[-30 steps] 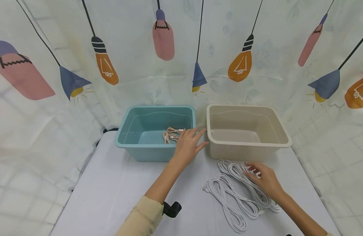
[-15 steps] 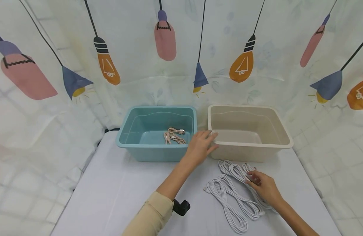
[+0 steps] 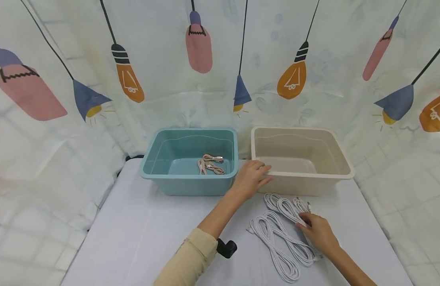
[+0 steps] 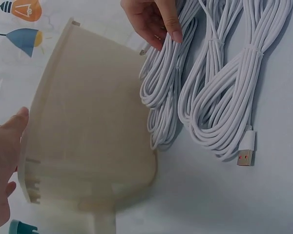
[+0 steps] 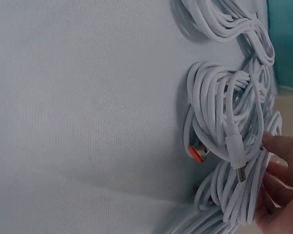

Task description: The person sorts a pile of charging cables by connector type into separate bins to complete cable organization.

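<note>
My left hand is at the front-left corner of the beige bin, its fingers reaching over the rim. In the left wrist view a fingertip of it lies along the bin's edge. In front of that bin, my right hand pinches a coiled white USB cable, thumb on one side and fingers curled on the other. The right wrist view shows a white plug among the coils near those fingers. Beside it on the table lie more tied white cables, one with its USB plug sticking out.
A blue bin stands left of the beige one, with several small pinkish-tan cables inside. Behind both hangs a white curtain printed with lamps. The table has a white cover.
My left hand has moved right, from the blue bin's right edge to the beige bin's front rim. My right hand has slid slightly toward me along the white cables.
</note>
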The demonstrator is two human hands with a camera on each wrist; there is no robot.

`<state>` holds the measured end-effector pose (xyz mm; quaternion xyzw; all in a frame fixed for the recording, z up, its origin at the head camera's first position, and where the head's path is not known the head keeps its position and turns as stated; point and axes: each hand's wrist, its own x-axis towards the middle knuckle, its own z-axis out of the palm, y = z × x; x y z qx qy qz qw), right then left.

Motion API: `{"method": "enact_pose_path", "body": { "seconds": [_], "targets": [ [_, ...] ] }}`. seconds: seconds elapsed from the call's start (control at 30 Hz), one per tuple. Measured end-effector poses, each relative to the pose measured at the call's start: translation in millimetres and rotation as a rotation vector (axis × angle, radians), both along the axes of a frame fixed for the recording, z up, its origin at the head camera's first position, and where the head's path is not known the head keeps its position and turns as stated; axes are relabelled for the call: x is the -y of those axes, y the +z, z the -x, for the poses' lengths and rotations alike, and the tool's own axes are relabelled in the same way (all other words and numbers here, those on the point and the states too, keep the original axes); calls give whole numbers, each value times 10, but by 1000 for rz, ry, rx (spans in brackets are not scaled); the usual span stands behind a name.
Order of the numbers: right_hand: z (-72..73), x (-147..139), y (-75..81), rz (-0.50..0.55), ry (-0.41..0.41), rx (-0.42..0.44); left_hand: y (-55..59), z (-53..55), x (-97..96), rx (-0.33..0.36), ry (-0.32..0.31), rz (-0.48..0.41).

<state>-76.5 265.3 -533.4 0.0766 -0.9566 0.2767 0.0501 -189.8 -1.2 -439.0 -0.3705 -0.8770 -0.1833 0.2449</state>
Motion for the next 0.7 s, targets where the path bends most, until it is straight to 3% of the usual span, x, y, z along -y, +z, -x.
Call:
{"method": "enact_pose_path", "body": {
  "seconds": [0.27,0.7],
  "targets": [
    [5,30,42,-33,7,36,20,9,-35,87,-13,32],
    [-52,17,221,29,31,72,7,56,-72,103,32,91]
  ]
}}
